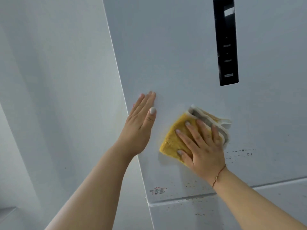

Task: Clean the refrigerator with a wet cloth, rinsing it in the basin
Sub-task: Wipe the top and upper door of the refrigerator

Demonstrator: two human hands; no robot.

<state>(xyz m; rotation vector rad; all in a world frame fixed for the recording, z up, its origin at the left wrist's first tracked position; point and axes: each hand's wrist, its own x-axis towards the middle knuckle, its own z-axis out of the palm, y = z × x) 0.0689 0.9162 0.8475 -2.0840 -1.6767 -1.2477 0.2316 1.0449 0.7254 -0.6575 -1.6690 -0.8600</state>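
Note:
The white refrigerator door [174,55] fills most of the view. My right hand [201,145] presses a folded yellow and white cloth [172,138] flat against the door, fingers spread over it. My left hand [141,125] lies flat on the door near its left edge, fingers together, holding nothing. Dark specks of dirt [240,151] dot the door to the right of the cloth and along the door's bottom edge [191,183]. The basin is not in view.
A black control panel [226,42] runs down the upper door. A small red warning label [157,190] sits low on the door. The seam to the lower door [182,200] is below. A white wall [58,80] stands to the left.

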